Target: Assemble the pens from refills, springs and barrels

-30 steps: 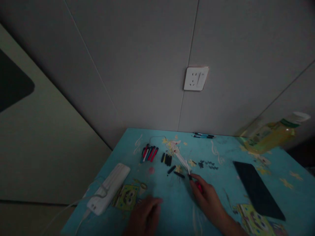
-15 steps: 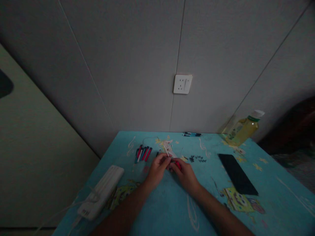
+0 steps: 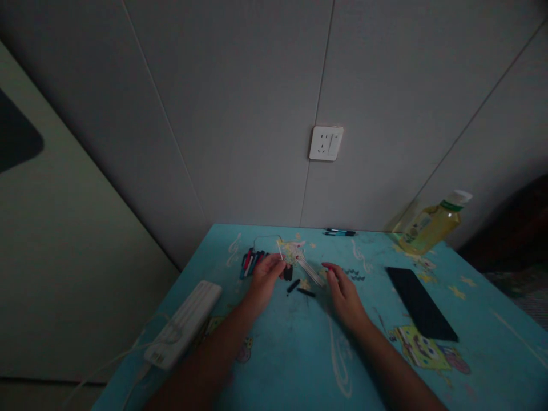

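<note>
My left hand (image 3: pixel 266 275) is closed, pinching a thin white pen refill (image 3: pixel 279 250) that points up and away. Just right of it lie short dark pen parts (image 3: pixel 293 285) and a dark tube-like piece (image 3: pixel 306 292). A bundle of white refills (image 3: pixel 310 270) rests between my hands. My right hand (image 3: pixel 345 294) is held apart to the right, fingers curled. Something reddish shows at its fingertips, too small to make out. Behind my left hand sits a row of red, blue and white pen barrels (image 3: pixel 249 262), partly covered.
Small dark clips (image 3: pixel 354 275) lie beyond my right hand. Two pens (image 3: pixel 339 232) are near the wall. A yellow bottle (image 3: pixel 432 228) stands at the back right, a black flat pad (image 3: pixel 422 302) nearer. A white power strip (image 3: pixel 184 325) with cables lies left.
My hands, together before around a red pen part, have parted. The right moved right, the left slightly left with the refill. The dark parts and refill bundle between them now show.
</note>
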Demonstrator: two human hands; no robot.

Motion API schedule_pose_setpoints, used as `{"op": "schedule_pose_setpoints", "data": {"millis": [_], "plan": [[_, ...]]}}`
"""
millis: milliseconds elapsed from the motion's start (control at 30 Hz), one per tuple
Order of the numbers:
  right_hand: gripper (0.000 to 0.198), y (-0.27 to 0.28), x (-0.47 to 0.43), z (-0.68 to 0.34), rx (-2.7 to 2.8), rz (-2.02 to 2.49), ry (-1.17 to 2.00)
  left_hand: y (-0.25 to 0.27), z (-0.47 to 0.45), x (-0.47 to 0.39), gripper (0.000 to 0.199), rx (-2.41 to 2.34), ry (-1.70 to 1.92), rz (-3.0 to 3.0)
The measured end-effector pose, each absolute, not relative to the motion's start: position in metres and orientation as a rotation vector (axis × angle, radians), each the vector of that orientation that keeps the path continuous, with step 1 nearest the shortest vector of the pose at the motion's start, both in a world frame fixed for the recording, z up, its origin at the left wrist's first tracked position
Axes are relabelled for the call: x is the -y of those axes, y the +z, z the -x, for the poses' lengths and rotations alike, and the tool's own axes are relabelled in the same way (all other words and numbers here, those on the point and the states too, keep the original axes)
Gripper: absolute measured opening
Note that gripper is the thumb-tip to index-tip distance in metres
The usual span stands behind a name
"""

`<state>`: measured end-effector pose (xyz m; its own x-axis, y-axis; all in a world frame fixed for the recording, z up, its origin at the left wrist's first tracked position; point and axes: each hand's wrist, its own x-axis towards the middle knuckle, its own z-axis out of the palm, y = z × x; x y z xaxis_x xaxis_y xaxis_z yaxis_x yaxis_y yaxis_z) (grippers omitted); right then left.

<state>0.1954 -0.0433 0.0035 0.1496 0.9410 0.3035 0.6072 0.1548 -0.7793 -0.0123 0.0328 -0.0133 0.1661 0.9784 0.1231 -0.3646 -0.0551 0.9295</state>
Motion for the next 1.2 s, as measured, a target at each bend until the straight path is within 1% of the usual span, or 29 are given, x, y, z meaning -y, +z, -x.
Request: {"op": "schedule_pose_setpoints", "data": {"millis": [133,267,467,567,667,733,833,933,1033,1100,1200], "plan": [[0.039,-0.001,0.039,-0.199,1.674,1.552,0.383,-0.012,0.010,-0.031,0.043,-0.737,1.279,-1.082],[0.033,-0.005,0.038,-0.197,1.833,1.551,0.385,-0.013,0.011,-0.032,0.032,-0.720,1.261,-1.106],[0.026,-0.002,0.042,-0.192,1.779,1.381,0.501,-0.014,0.013,-0.033,0.020,-0.656,1.235,-1.180],[0.023,0.002,0.045,-0.191,1.587,1.286,0.689,-0.012,0.014,-0.033,0.017,-0.665,1.242,-1.218],[0.026,0.009,0.046,-0.189,1.263,1.102,1.051,-0.010,0.015,-0.032,0.016,-0.693,1.226,-1.298],[0.028,0.014,0.046,-0.190,1.076,0.984,1.237,-0.009,0.016,-0.030,0.016,-0.705,1.203,-1.381],[0.032,0.019,0.046,-0.192,0.964,0.938,1.325,-0.009,0.018,-0.028,0.015,-0.788,1.192,-1.612],[0.034,0.018,0.046,-0.195,1.091,1.053,1.197,-0.008,0.023,-0.027,0.015,-0.907,1.202,-1.971],[0.026,0.015,0.045,-0.200,1.377,1.226,0.917,-0.010,0.027,-0.027,0.020,-0.904,1.104,-2.286],[0.022,0.014,0.045,-0.202,1.495,1.296,0.767,-0.011,0.027,-0.027,0.023,-0.908,1.014,-2.425],[0.020,0.014,0.044,-0.204,1.580,1.333,0.645,-0.012,0.026,-0.027,0.023,-0.939,0.929,-2.541]]}}
